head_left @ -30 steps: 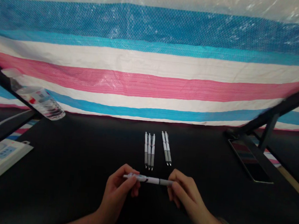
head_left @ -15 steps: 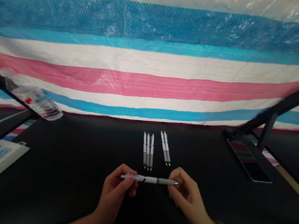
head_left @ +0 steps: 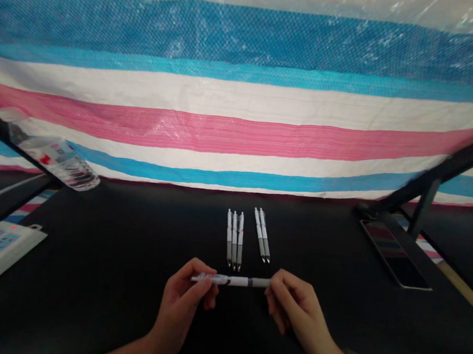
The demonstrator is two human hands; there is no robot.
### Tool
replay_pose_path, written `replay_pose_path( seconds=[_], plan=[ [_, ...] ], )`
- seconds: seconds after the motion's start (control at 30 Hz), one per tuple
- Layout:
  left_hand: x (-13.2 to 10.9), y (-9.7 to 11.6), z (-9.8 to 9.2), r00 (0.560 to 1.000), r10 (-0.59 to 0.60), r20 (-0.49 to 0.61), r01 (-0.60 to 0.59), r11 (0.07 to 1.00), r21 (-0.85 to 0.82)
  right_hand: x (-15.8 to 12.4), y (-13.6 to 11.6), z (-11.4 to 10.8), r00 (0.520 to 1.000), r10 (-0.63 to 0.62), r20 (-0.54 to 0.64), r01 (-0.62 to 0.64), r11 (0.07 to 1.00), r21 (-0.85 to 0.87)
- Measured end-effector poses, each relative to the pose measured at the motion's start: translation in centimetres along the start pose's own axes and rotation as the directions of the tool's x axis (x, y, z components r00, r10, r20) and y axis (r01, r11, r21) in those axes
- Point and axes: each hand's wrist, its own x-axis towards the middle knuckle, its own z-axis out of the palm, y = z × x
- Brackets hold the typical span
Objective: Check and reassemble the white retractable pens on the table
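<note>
Between my two hands a white and grey pen lies level, its clip end to the left. My left hand pinches the clear clip end between thumb and fingers. The grey grip end is pinched by my right hand, whose fingers cover the tip. Just beyond the hands, three similar pens lie side by side on the black table, tips toward me. To their right lies a pair of the same pens, slightly slanted.
At the far left a clear plastic bottle leans at a slant, near a dark bar. A white power strip sits at the left edge. On the right lies a phone below a black frame bar. A striped sheet hangs behind.
My right thumb and fingers have closed over the pen's tip, which showed before. The pen's tip end has risen slightly. My left hand has stayed in place.
</note>
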Motion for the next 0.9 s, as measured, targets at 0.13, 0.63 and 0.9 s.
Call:
replay_pose_path(
  seconds=[0.13, 0.63, 0.9],
  plan=[
    [0.1, 0.3, 0.1, 1.000, 0.003, -0.018, -0.003, 1.000, -0.001, 0.3, 0.2, -0.4, 0.998, -0.055, -0.019, 0.057, 0.992, 0.114],
    [0.3, 0.4, -0.7, 0.996, 0.067, -0.053, -0.070, 0.996, -0.053, -0.6, 1.2, -1.9, 0.875, -0.323, -0.361, 0.343, 0.939, -0.010],
    [0.3, 0.4, -0.6, 0.997, 0.059, -0.058, -0.062, 0.996, -0.057, -0.6, 1.2, -2.0, 0.881, -0.315, -0.354, 0.333, 0.943, -0.011]
  ],
)
